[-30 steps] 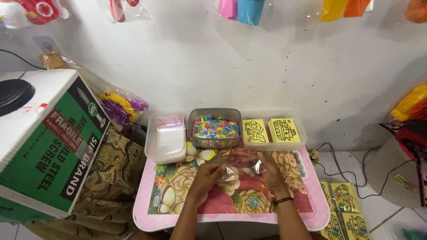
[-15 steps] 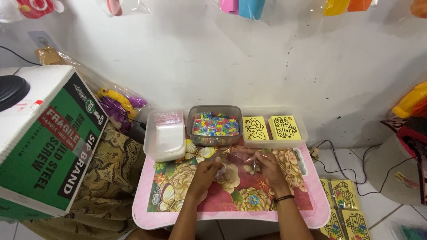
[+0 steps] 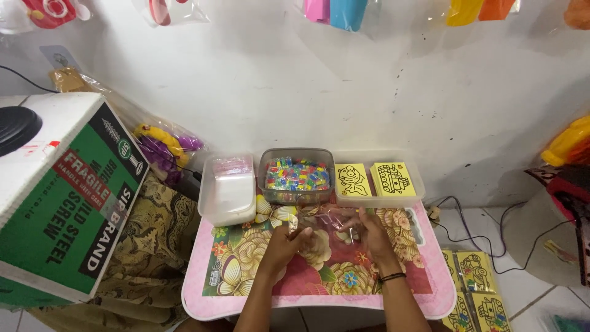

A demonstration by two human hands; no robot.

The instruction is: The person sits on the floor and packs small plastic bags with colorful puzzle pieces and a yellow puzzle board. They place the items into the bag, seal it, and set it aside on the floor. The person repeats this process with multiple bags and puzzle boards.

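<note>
A small clear plastic bag (image 3: 324, 222) is held at lower centre of the frame, above the pink floral-topped low table (image 3: 246, 289). It is pinched at its left edge by the left hand (image 3: 284, 245) and at its right edge by the right hand (image 3: 370, 237), fingers closed on the film. Just above stands a clear tub of multicoloured beads (image 3: 297, 175). Risk judged: thin film may slip from the pinch; contents, if any, cannot be told.
</note>
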